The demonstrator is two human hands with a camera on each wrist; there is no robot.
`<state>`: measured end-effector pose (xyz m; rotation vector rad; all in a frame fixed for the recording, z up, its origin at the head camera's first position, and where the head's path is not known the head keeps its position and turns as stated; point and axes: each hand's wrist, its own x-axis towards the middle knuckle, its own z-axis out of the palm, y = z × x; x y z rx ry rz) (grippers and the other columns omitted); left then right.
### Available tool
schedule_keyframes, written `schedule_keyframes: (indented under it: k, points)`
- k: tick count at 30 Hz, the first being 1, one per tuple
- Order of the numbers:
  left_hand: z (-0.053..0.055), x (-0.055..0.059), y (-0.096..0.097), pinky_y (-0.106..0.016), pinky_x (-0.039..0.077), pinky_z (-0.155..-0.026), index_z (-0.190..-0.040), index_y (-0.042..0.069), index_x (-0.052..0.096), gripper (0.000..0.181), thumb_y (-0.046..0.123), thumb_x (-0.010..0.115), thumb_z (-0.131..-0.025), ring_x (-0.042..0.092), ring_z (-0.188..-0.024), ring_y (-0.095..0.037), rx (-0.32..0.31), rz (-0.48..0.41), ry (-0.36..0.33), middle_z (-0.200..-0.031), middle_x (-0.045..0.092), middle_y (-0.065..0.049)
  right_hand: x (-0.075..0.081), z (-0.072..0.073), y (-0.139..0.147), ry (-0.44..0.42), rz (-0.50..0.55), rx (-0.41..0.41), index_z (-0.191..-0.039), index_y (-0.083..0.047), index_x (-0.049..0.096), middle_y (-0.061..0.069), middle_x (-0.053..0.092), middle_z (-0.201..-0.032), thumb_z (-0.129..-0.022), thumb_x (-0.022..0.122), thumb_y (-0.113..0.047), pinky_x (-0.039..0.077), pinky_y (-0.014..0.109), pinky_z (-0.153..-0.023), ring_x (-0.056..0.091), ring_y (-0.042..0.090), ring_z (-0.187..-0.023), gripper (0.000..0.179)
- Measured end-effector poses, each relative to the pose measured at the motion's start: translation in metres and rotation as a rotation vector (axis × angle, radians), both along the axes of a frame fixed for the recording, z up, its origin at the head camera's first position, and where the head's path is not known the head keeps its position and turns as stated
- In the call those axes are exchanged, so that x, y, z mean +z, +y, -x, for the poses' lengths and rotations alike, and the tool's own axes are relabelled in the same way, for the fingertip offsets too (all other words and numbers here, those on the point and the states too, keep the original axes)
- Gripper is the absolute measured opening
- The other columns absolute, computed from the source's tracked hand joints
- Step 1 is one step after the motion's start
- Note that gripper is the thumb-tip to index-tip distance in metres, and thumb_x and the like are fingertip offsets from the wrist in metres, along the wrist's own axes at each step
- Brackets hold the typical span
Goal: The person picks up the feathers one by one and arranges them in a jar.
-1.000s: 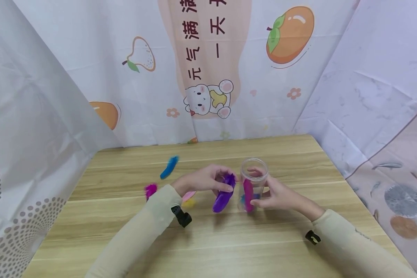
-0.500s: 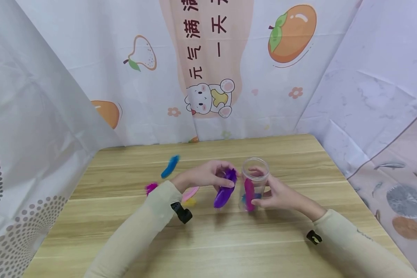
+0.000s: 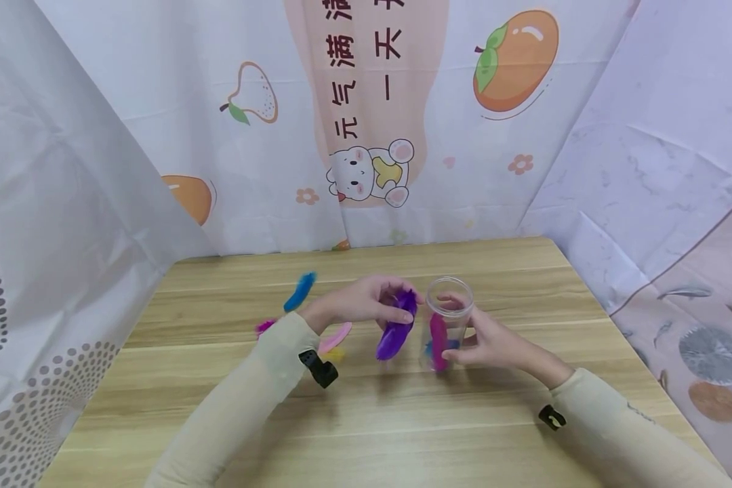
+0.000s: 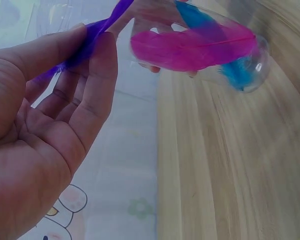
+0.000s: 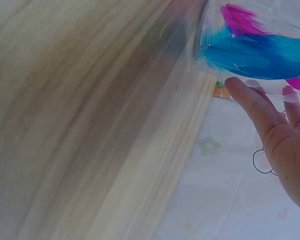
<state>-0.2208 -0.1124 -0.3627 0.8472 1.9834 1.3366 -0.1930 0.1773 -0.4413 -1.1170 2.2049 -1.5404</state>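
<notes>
My left hand (image 3: 372,301) pinches a purple feather (image 3: 396,332) between thumb and fingers, just left of a clear plastic jar (image 3: 450,305). In the left wrist view the purple feather (image 4: 97,37) slants up from the fingertips. My right hand (image 3: 488,342) grips the jar from its right side, thumb at the front. Inside the jar lie a magenta feather (image 4: 195,48) and a blue feather (image 5: 260,55). The jar's open mouth faces up, level with the left hand.
On the wooden table (image 3: 366,434), left of the jar, lie a blue feather (image 3: 299,291), a pink feather (image 3: 335,337), a yellow feather (image 3: 334,354) and a magenta feather (image 3: 265,327) partly behind the left sleeve. A printed curtain (image 3: 268,224) stands behind the table.
My left hand has risen slightly with the purple feather, moving a little right towards the jar's mouth. The right hand and the jar have stayed nearly still.
</notes>
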Motion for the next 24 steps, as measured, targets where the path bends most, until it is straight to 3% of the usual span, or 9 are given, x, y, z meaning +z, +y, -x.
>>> schedule_keyframes:
  k: [12, 19, 24]
  points:
    - [0.002, 0.002, -0.004, -0.045, 0.062, -0.074, -0.131, 0.010, 0.064, 0.032, 0.012, 0.068, -0.099, 0.069, -0.097, -0.027, 0.014, -0.020, 0.005, -0.111, 0.068, -0.010, -0.001, -0.001, 0.001, 0.017, -0.021, -0.017, -0.151, -0.015, 0.030, 0.018, 0.052, -0.137, -0.083, 0.085, -0.008, 0.061, 0.042, -0.080, 0.060, 0.042, -0.115, 0.088]
    - [0.000, 0.011, -0.004, -0.044, 0.062, -0.074, -0.136, 0.008, 0.062, 0.037, 0.015, 0.066, -0.100, 0.071, -0.097, -0.027, 0.004, -0.022, 0.009, -0.113, 0.069, -0.011, 0.000, -0.002, 0.001, 0.021, -0.026, -0.027, -0.152, -0.014, 0.030, 0.018, 0.052, -0.137, -0.082, 0.085, -0.008, 0.061, 0.043, -0.080, 0.059, 0.042, -0.116, 0.089]
    - [0.002, 0.016, -0.004, -0.045, 0.062, -0.071, -0.134, 0.006, 0.064, 0.036, 0.013, 0.068, -0.099, 0.072, -0.091, -0.027, 0.035, -0.056, 0.029, -0.105, 0.073, -0.010, 0.001, -0.002, 0.001, 0.022, -0.022, -0.026, -0.152, -0.014, 0.030, 0.017, 0.052, -0.136, -0.081, 0.085, -0.007, 0.060, 0.043, -0.080, 0.060, 0.041, -0.115, 0.090]
